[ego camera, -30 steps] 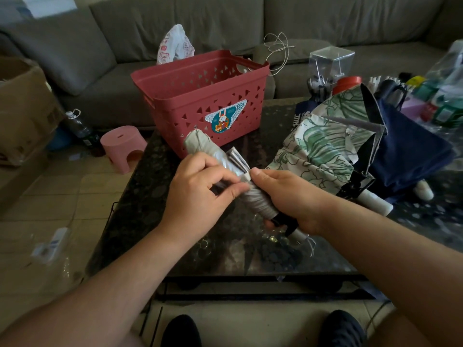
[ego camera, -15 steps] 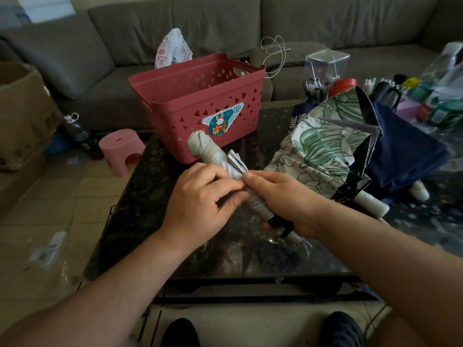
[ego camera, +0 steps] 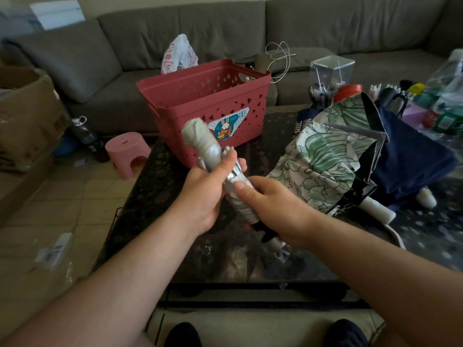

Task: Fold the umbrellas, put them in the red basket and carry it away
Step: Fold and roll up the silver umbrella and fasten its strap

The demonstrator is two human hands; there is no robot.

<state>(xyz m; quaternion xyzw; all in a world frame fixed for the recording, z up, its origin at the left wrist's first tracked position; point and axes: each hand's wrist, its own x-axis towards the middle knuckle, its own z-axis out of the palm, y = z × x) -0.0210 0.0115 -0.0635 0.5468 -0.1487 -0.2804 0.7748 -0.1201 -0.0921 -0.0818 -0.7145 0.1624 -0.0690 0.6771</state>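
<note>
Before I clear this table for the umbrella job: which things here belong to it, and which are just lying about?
Job: grey umbrella gripped by left hand and right hand; leaf umbrella; navy umbrella; red basket.

Lying about: pink stool; clear box; cable; cardboard box.

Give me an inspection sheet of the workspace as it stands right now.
Surface: dark speckled stone coffee table, glossy.
Job's things: rolled silver-grey folding umbrella held above table; empty red plastic lattice basket behind it; green leaf-print umbrella and navy blue umbrella lying unfolded at right.
Clutter: clear plastic box, bottles and small items at far right.
Grippers: left hand grips the umbrella's middle; right hand grips its handle end.
Cables: white cord looped behind the basket.
Surroundings: grey fabric sofa, pink plastic stool, brown cardboard box, tiled floor.
</note>
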